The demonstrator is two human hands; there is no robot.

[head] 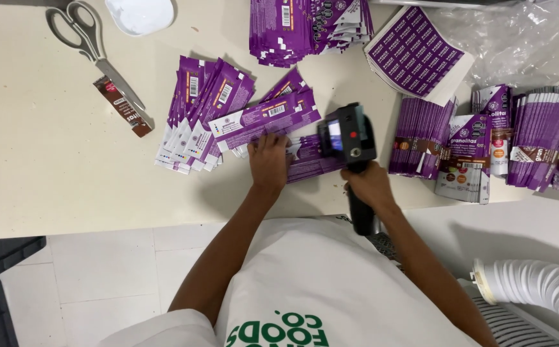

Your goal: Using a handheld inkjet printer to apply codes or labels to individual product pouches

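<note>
Left hand (268, 160) flat, fingers spread — right hand (370, 185) fisted (knuckles up), both forearms extended

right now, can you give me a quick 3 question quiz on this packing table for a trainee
1. True or false: the right hand grips a black handheld printer by its handle.
2. What does the left hand press on? A) the scissors B) the purple flat pouches fanned on the table C) the clear plastic bag
3. Which side of the table, as seen in the picture, holds the scissors?

Key
1. True.
2. B: the hand lies flat on the fanned pouches, beside the printer.
3. The left side, at the far edge, next to a small brown wrapper.
</note>
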